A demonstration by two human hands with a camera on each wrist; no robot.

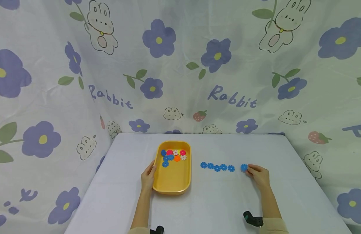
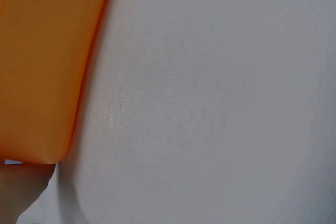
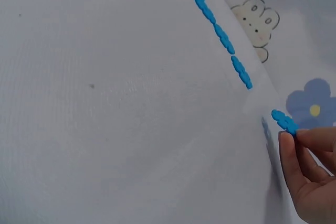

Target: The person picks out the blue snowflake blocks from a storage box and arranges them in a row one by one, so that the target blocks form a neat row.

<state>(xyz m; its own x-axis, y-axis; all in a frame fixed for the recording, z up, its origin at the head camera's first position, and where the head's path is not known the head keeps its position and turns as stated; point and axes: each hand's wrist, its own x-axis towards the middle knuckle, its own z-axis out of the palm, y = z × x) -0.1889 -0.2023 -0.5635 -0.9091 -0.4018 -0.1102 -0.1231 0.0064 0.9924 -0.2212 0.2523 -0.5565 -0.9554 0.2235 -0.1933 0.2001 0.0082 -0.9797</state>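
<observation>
White table, yellow tray at left, gripped by the left hand, mixed-colour discs grouped at its far end, five-piece blue row laid to its right, single blue disc pinched by the right hand, right of the row.

Yellow tray, raised wall all round, blocks tabletop left of centre; left grip occupies its left side. Narrow lane between tray and row of five blue pieces, which lies flat, low obstacle. Short gap from row's right end to blue piece in right grip. Open stretch beyond row, bounded at far edge by patterned cloth. Broad room on near side, between forearms; more right of right forearm.
</observation>
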